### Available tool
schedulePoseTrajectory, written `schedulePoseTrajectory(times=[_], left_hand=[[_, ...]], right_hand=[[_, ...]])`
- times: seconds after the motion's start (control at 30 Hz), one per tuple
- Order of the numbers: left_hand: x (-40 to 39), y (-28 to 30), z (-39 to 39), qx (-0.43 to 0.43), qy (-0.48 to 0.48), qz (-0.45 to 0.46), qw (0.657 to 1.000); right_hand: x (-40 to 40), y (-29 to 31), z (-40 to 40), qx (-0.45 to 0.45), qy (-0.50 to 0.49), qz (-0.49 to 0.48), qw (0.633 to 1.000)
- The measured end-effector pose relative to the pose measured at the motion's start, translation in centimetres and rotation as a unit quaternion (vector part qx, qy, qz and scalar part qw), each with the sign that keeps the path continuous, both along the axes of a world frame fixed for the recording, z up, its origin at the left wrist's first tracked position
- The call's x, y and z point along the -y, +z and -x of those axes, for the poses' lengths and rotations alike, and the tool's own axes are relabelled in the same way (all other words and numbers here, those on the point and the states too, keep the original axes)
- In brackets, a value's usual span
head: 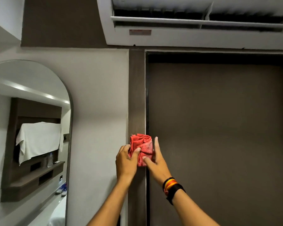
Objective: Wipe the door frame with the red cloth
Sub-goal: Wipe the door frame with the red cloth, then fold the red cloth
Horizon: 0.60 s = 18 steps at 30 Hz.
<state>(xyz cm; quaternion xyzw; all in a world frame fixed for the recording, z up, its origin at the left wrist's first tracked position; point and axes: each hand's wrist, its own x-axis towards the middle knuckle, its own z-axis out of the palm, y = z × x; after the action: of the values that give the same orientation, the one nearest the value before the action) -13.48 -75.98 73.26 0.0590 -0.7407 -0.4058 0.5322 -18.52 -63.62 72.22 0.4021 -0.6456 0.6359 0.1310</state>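
A bunched red cloth (142, 146) is held up in front of the dark brown door frame (136, 95), about halfway up its left upright. My left hand (126, 160) grips the cloth's left side with its thumb across the front. My right hand (155, 160) holds the right side, thumb on the cloth's lower part and fingers stretched upward behind it. The right wrist wears coloured bands and a black strap. Whether the cloth touches the frame cannot be told.
The closed brown door (219, 136) fills the right. An air conditioner (194, 23) hangs just above the frame's top. An arched mirror (31, 136) on the white wall at left reflects a shelf and a white towel.
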Motion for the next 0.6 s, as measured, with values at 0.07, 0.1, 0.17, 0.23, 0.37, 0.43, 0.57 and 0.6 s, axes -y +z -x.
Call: schedulePoseTrajectory(times=[0.07,0.1,0.17,0.23,0.37,0.43,0.57,0.6], left_hand=[[-1.1,-0.2,-0.7,0.013,-0.049,0.005,0.999],[-1.8,-0.6,-1.1,0.021,-0.079,0.005,0.997],[-3.4,-1.7,-1.8,0.041,-0.141,-0.001,0.989],[-5.7,-3.3,-2.3,0.068,-0.224,-0.025,0.972],[-13.0,-8.5,-1.3,0.130,-0.306,-0.052,0.942],[-17.4,-12.0,0.1,0.179,-0.326,-0.069,0.926],[-27.8,-21.0,2.5,0.291,-0.353,-0.098,0.884],[-31.0,-23.7,2.6,0.326,-0.359,-0.109,0.868]], right_hand=[[-2.0,-0.5,-0.1,0.089,0.008,0.075,0.993],[-3.7,-0.8,-0.5,0.125,0.006,0.097,0.987],[-7.2,-1.8,-1.2,0.170,-0.010,0.112,0.979],[-11.1,-3.7,-1.8,0.202,0.000,0.098,0.974],[-19.5,-9.3,-2.6,0.289,-0.028,0.080,0.954],[-24.2,-12.5,-3.1,0.323,-0.057,0.087,0.940],[-34.4,-20.0,-4.9,0.366,-0.125,0.054,0.921],[-37.2,-22.5,-5.6,0.375,-0.147,0.037,0.915]])
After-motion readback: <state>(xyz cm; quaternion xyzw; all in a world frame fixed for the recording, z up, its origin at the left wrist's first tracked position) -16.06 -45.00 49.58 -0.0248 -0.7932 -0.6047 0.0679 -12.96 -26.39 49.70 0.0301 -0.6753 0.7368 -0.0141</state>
